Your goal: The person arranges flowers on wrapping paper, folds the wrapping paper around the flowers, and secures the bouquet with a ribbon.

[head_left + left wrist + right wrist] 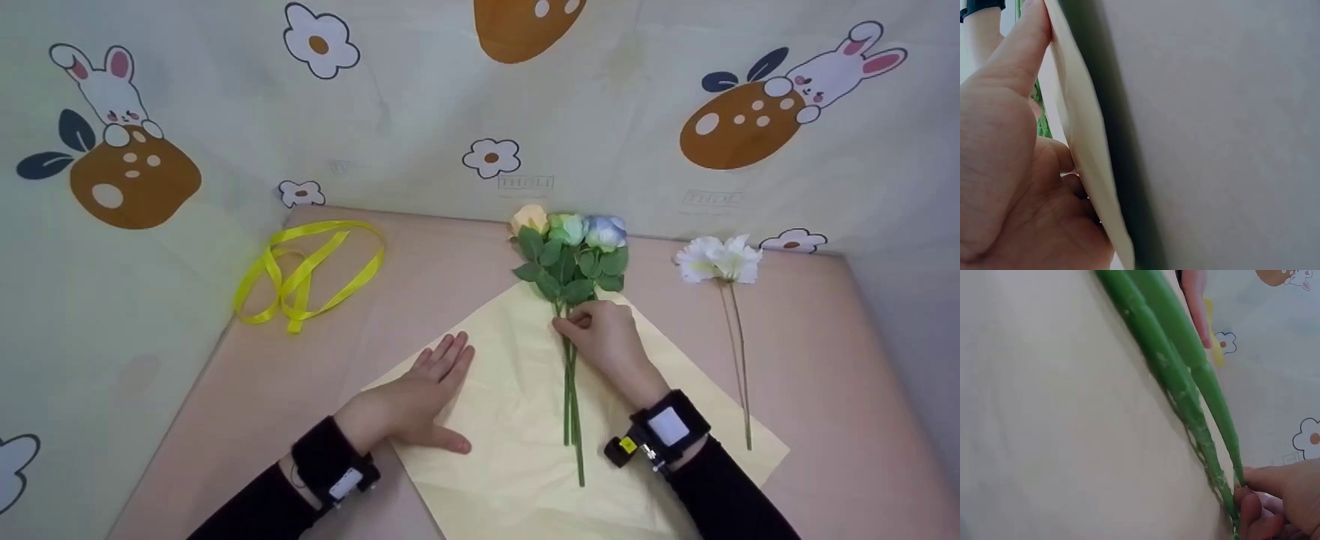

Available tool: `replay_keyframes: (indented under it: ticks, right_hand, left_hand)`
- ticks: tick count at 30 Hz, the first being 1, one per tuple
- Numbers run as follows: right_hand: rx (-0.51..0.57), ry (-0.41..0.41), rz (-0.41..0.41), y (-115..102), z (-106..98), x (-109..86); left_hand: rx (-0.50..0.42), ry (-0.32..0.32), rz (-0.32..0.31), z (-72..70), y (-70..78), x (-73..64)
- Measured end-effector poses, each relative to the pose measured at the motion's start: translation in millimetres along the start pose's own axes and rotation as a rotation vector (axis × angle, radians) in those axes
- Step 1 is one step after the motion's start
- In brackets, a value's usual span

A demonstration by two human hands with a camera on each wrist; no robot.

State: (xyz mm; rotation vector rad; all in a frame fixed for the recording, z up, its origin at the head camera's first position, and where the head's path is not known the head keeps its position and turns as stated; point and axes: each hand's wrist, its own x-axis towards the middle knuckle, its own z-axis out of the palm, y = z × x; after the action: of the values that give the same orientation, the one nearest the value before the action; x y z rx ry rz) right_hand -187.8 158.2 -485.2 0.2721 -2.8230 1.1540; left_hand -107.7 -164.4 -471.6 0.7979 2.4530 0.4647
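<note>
Three artificial roses (568,229), one peach, one pale green and one blue, lie with their stems (571,405) down a sheet of cream wrapping paper (510,435). My right hand (609,341) pinches the stems just below the leaves; the right wrist view shows the fingertips around the green stems (1174,377). Toward the paper's left edge, my left hand (416,397) rests flat with fingers straight and thumb spread. In the left wrist view the left hand (1010,163) lies against the paper's edge (1086,129), which stands slightly off the table.
A white artificial flower (720,261) on a long stem lies to the right, its stem end over the paper. At the far left is a loosely coiled yellow ribbon (330,300). A rabbit-print cloth (405,112) hangs behind the pinkish table (442,255).
</note>
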Motion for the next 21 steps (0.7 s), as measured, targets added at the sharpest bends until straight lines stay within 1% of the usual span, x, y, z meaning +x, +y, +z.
replay_keyframes:
  ticks: [2,5,8,10,12,14,16,19,21]
  right_hand:
    - [0.017,0.0,0.02,5,-16,-0.7]
    - [0.015,-0.023,0.087,17,-53,-1.5]
    - [-0.018,-0.067,0.198,36,-99,-6.8]
    - [-0.057,-0.071,0.263,53,-126,-12.7]
    - [-0.076,-0.06,0.342,68,-147,-19.4]
    - [-0.098,-0.02,0.398,81,-160,-24.6]
    - [-0.1,0.01,0.441,90,-166,-28.7]
    - [-0.102,0.03,0.479,100,-169,-33.3]
    - [-0.098,0.015,0.5,105,-169,-35.7]
  left_hand:
    - [-0.003,0.0,0.0,-0.1,0.5,0.0]
    - [0.0,0.001,-0.004,-0.3,0.7,0.5]
    - [0.003,0.005,-0.005,0.1,0.6,0.7]
    - [0.008,0.01,0.0,0.0,0.5,0.7]
    - [0.004,0.017,0.004,-0.1,0.4,0.4]
    - [0.003,0.021,0.004,-0.1,-0.1,-0.2]
    - [0.003,0.022,0.0,0.0,-0.3,-0.7]
    - [0.007,0.022,-0.002,0.8,-0.9,-0.1]
    - [0.009,0.023,0.002,1.4,-0.9,1.3]
